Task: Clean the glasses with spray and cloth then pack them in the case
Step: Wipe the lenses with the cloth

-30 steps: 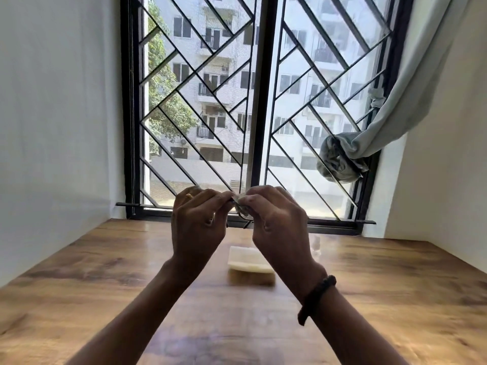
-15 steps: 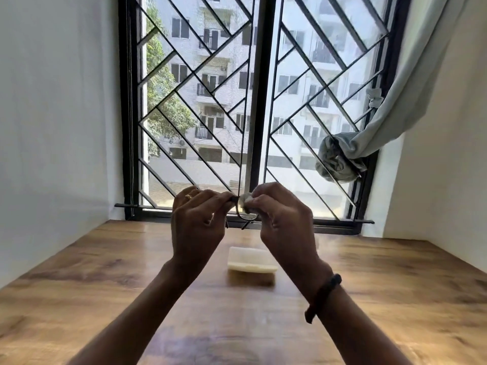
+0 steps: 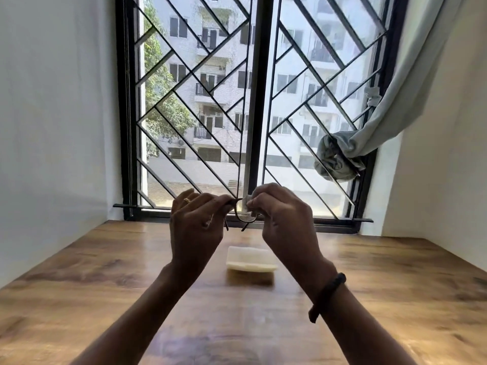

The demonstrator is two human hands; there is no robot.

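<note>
Wooden desk (image 3: 105, 285): brown grain; it carries the pale case, and both forearms reach out above it.
Glasses (image 3: 245, 213): thin dark frame, held in the air between the two hands, above the case and clear of the desk.
Long axis: roughly left to right, from hand to hand. One lens shows in the gap, and the rest is hidden behind the left hand. Two temple tips hang downward.
Left hand (image 3: 196, 227): raised, back toward the camera; fingers (image 3: 210, 204) curled together, pinching the frame's near end; a ring (image 3: 187, 200) on one finger.
Right hand (image 3: 284, 222): raised level with the left; fingers (image 3: 259, 204) pressed together, pinching a whitish cloth (image 3: 249, 205) against the visible lens; a dark band (image 3: 328, 296) on the wrist.
Case (image 3: 250, 260): cream, lying flat, long side left to right; open or closed cannot be told.
</note>
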